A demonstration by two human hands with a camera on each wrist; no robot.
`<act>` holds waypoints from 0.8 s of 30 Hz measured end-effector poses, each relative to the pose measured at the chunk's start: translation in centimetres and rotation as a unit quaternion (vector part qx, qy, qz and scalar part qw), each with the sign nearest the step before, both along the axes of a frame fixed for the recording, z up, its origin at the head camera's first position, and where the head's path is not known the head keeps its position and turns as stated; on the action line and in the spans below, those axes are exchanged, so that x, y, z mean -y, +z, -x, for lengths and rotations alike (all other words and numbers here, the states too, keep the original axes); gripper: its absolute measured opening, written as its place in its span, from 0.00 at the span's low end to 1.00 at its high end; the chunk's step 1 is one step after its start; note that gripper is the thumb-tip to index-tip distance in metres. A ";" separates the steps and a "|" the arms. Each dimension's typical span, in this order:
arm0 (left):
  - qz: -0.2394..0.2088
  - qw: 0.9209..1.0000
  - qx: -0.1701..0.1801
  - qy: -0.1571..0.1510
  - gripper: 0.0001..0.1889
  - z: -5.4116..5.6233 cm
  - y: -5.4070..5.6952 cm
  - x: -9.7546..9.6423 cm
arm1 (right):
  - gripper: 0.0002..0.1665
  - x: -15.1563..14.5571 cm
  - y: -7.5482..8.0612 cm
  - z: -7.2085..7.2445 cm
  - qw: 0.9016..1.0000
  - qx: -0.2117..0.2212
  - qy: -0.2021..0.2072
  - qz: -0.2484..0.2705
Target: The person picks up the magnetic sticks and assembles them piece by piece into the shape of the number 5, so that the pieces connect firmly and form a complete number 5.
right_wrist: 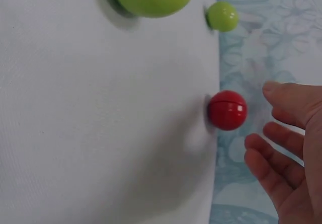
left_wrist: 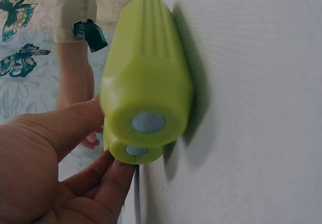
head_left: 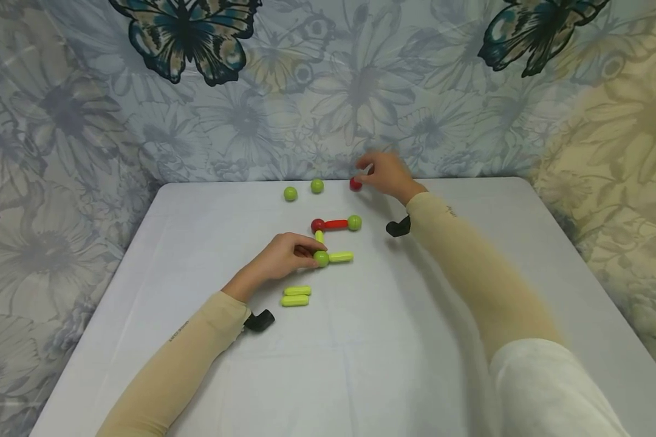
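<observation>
At mid-table in the head view, my left hand pinches a green ball between thumb and fingers. A yellow-green rod extends right from that ball, and another short rod leads up to a red ball. From there a red rod runs to a second green ball. My right hand is over the table's far edge, beside a loose red ball. In the right wrist view its fingers are spread and bent slightly, with a gap to the red ball.
Two loose green balls lie near the far edge, left of the loose red one. Closer to me, two yellow-green rods lie side by side below my left hand. A flower-and-butterfly cloth hangs behind the white table.
</observation>
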State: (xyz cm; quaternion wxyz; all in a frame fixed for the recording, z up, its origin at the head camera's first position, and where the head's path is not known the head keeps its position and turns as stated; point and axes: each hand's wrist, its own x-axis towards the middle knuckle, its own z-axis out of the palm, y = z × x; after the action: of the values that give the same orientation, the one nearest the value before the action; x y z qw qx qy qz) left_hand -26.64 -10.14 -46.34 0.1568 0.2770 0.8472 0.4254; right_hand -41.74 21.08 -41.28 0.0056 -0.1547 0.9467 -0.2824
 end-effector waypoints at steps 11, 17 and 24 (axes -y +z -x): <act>-0.002 1.000 0.001 0.000 0.18 0.0 -0.1 0.0 | 0.19 0.7 -2.1 -0.1 0.999 0.017 0.021 -0.029; 0.001 1.000 -0.004 -0.001 0.18 0.1 -0.1 0.0 | 0.20 0.8 -2.6 -0.2 0.999 0.024 0.008 -0.027; 0.002 1.000 -0.002 -0.003 0.17 0.1 0.0 0.0 | 0.20 0.5 -2.8 -0.8 1.000 0.009 0.009 0.000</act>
State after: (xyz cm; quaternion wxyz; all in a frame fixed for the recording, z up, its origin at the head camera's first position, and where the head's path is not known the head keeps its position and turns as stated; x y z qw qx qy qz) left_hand -26.78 -10.14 -46.31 0.1567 0.2800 0.8474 0.4229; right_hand -40.97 20.62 -44.05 0.0163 -0.1607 0.9453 -0.2835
